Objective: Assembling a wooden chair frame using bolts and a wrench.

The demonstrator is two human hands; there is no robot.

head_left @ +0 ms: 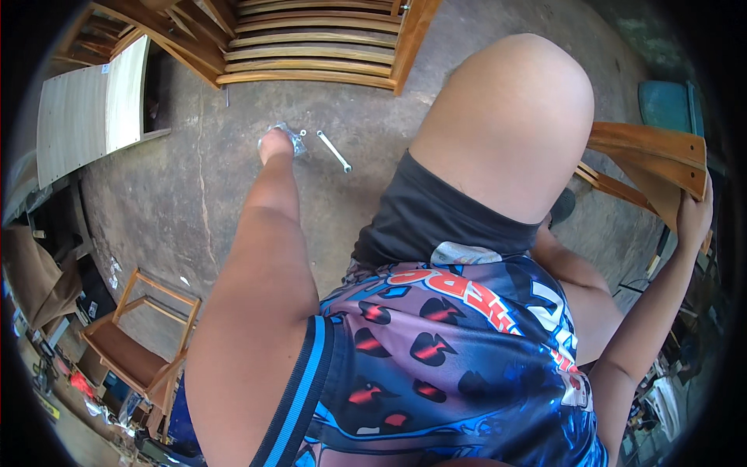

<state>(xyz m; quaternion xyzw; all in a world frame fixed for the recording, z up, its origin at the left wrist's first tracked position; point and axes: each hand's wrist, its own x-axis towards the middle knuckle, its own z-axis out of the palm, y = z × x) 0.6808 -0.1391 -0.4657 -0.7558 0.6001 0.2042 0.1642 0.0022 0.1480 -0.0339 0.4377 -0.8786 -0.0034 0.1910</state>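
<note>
My left hand point(276, 145) reaches down to the floor with its fingers closed on a clear plastic bag point(296, 142); the fingertips are mostly hidden. A small metal ring or nut point(303, 133) lies beside the bag. To its right, a silver combination wrench point(334, 152) rests on the floor. At the far right, my right hand point(695, 214) is wrapped round the end of a brown wooden piece of furniture point(650, 145), which is tilted next to my raised knee. Holes show in its wide curved board, and part of that piece is hidden behind my leg.
A slatted wooden furniture frame point(311, 66) stands ahead. Pale panels point(93, 109) form a box-like piece at the upper left. A wooden chair with a brown seat point(128, 354) stands at the lower left. A teal bin point(665, 107) sits at the right. Cluttered shelves line both sides.
</note>
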